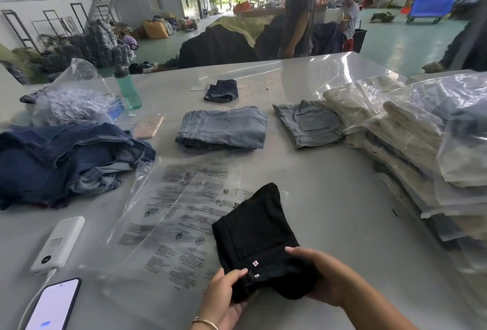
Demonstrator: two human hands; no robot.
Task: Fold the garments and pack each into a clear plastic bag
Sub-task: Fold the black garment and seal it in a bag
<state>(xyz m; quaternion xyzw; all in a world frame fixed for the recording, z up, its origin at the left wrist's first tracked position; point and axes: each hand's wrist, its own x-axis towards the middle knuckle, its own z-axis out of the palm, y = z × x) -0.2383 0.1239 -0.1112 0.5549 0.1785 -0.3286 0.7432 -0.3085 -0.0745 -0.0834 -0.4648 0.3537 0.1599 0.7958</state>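
Hands (276,285) around folded black denim garment (257,234) over crinkled clear bag (171,213).

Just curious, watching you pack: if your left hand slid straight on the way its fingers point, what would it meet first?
The left hand grips the folded black garment, fingers pointing right, so it would probably meet the right hand holding the other side, though depth is unclear.

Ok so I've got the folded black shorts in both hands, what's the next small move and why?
Probably slide the black shorts left into the clear plastic bag. Both the left hand and right hand already grip the folded waistband end, and the bag lies flat and unfilled right beside it; where its mouth is isn't clear.
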